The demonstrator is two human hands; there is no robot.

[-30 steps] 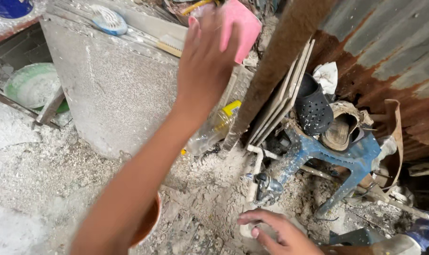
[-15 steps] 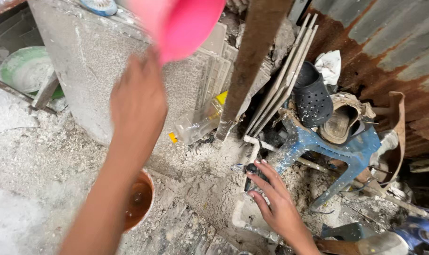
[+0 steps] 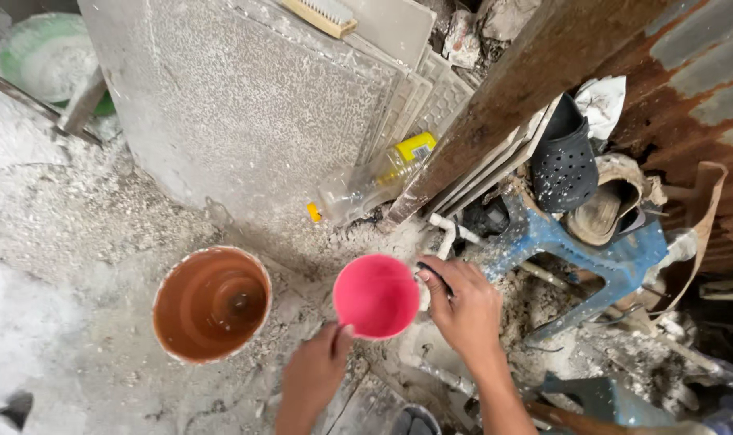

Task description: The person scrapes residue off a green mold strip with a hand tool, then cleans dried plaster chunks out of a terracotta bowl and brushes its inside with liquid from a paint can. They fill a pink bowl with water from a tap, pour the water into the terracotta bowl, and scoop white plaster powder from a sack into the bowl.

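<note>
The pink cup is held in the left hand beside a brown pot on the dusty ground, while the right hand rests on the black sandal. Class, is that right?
Not quite. In the head view the right hand is at the white pipe, well away from the black sandal up on the blue stool. The left hand does hold the pink cup beside the brown pot.

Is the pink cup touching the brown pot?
Apart. The head view shows dusty ground between the pink cup, held by the left hand, and the brown pot.
</note>
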